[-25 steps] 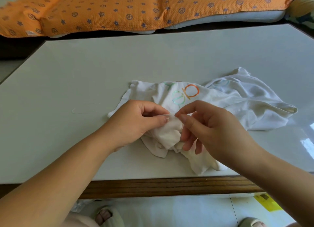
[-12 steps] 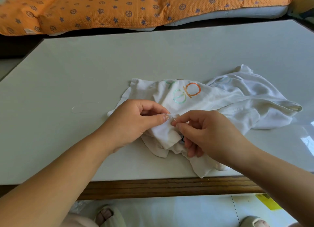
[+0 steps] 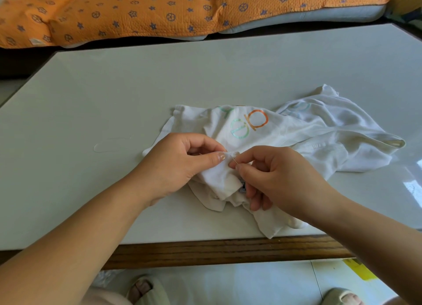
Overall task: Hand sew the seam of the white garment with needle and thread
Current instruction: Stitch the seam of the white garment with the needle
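Meanwhile, the left hand (image 3: 180, 165) pinched a fold of the white garment (image 3: 296, 136) on the tabletop (image 3: 137, 88). The right hand's (image 3: 280, 179) fingers (image 3: 241, 167) clamped the needle (image 3: 234, 159) at that fold.

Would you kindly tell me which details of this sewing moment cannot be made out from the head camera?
Head view only:
Seam: covered by the thumb of the left hand and the bunched white garment.
Needle: a sliver shows; tip lost in the fabric fold, eye end pinched in the right hand.
Thread: too fine to trace beyond a faint loop on the table.
Label: tiny, partly behind that hand, unreadable.
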